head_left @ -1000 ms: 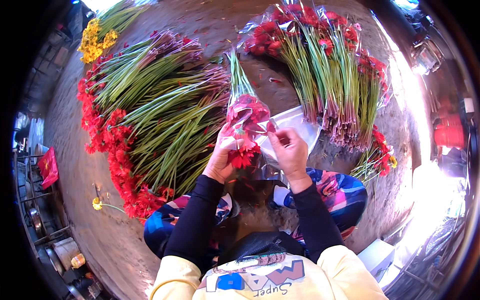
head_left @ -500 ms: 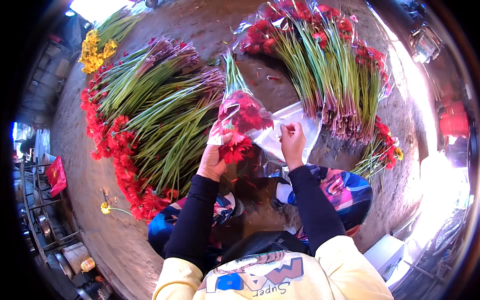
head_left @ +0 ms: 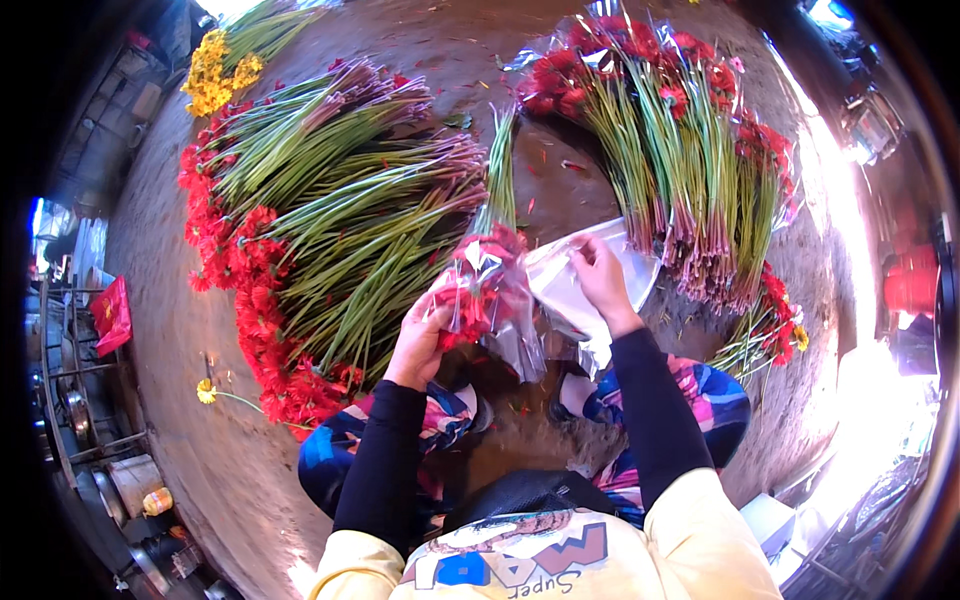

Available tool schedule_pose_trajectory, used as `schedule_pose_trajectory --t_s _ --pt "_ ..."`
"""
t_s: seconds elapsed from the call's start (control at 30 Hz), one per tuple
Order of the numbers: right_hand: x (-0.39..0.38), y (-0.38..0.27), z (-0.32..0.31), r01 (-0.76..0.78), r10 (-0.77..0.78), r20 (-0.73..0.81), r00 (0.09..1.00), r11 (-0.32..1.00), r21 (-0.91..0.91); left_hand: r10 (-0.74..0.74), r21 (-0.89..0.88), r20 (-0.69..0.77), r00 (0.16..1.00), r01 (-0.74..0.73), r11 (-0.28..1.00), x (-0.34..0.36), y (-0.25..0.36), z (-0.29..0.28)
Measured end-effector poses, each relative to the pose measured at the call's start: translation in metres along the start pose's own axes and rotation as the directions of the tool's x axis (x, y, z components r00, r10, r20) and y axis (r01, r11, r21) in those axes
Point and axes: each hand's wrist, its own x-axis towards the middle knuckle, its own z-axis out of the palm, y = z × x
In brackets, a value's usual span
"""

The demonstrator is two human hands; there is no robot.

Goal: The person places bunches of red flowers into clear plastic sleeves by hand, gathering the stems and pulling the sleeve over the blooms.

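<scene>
A bunch of red gerbera-like flowers (head_left: 474, 318) lies in front of me, heads toward me and green stems (head_left: 499, 175) pointing away. Clear plastic wrap covers its heads, with a loose end (head_left: 517, 345) hanging on the right. My left hand (head_left: 422, 335) is closed round the heads and wrap from the left. To the right, my right hand (head_left: 604, 285) has thumb and fingers pinched at the edge of a clear plastic sleeve (head_left: 560, 262). Below that hand, more whitish plastic sleeves (head_left: 632, 268) lie on the ground; where one sheet ends is hard to make out.
A big pile of red flowers with long stems (head_left: 340, 220) spreads on the left. Wrapped red bunches (head_left: 650, 150) lie at the far right, loose flowers (head_left: 765, 325) below them. Yellow flowers (head_left: 212, 80) are at the far left. A metal rack (head_left: 85, 390) stands along the left edge.
The plastic round the flower heads now hangs down on their right side. My right hand has shifted slightly, with sleeve film stretched leftward from it. My left hand stays on the bunch.
</scene>
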Motion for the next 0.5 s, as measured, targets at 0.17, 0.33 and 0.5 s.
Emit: schedule_pose_trajectory --t_s 0.17,0.33,0.5 --pt "0.067 0.022 0.065 0.430 -0.396 0.196 0.897 0.677 -0.597 -0.011 0.023 -0.144 0.990 0.015 1.000 -0.007 0.003 -0.043" --pt "0.115 0.033 0.120 0.798 -0.676 0.487 0.553 0.260 -0.544 -0.038 0.221 -0.082 0.996 0.055 0.974 -0.015 0.021 -0.023" --pt "0.114 -0.001 0.125 0.816 -0.638 0.510 0.576 0.490 -0.308 -0.037 0.190 -0.112 0.993 0.057 0.980 -0.024 0.046 -0.039"
